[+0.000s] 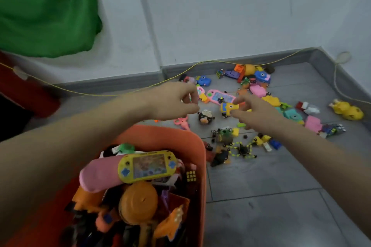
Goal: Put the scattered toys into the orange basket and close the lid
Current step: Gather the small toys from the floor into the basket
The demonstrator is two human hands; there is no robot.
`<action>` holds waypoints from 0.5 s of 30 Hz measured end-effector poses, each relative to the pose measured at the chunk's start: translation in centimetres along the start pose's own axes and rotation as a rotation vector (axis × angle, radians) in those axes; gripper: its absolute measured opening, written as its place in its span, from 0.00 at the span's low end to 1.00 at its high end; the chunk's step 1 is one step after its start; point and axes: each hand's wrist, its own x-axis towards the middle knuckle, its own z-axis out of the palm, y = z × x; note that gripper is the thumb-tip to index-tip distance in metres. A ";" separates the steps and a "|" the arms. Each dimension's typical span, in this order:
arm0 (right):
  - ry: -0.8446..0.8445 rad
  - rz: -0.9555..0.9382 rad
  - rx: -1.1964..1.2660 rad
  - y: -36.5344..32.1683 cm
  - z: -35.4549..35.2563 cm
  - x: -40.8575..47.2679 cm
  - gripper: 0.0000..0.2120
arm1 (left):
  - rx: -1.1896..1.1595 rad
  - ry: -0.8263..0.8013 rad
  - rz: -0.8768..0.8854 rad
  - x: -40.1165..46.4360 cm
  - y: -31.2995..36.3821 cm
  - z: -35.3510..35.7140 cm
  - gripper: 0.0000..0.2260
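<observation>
The orange basket point(201, 158) stands at the bottom left, heaped with toys, among them a yellow handheld game point(147, 166) and a pink plush point(94, 178). Many small toys lie scattered on the grey floor beyond it. My right hand point(257, 114) pinches a small yellow toy figure point(227, 108) between thumb and forefinger. My left hand point(172, 100) hovers beside it with fingers curled together over a pink toy point(200, 92); whether it holds anything is unclear. A black round toy point(204, 117) sits just below both hands. No lid is visible.
A pink handheld game point(220, 96), blue toys point(203, 80), a yellow plush point(347, 109), a pink block point(313, 123) and a black-and-yellow spider point(243, 149) litter the floor. A yellow cord point(112, 94) runs along the wall. Green cloth point(44, 10) hangs at upper left.
</observation>
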 end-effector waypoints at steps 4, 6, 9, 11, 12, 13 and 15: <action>0.030 0.135 -0.257 8.6 -0.2 0.6 0.30 | 0.115 -0.195 -0.004 5.5 5.5 6.7 0.28; 0.021 0.199 -0.383 12.7 -0.1 0.5 0.35 | 0.151 -0.313 -0.088 8.1 6.6 10.1 0.39; -0.006 0.243 -0.485 16.8 0.2 0.5 0.37 | 0.259 -0.386 -0.195 10.5 6.9 14.8 0.50; -0.053 0.251 -0.507 17.9 0.1 0.6 0.39 | 0.292 -0.465 -0.311 11.6 6.4 17.3 0.57; -0.085 0.234 -0.514 18.3 0.3 0.7 0.40 | 0.287 -0.492 -0.372 11.9 6.1 18.2 0.59; -0.113 0.203 -0.527 18.5 0.5 0.8 0.41 | 0.282 -0.498 -0.424 12.3 5.8 18.9 0.60; -0.144 0.142 -0.560 19.0 1.1 1.5 0.42 | 0.262 -0.459 -0.471 12.9 5.4 20.3 0.59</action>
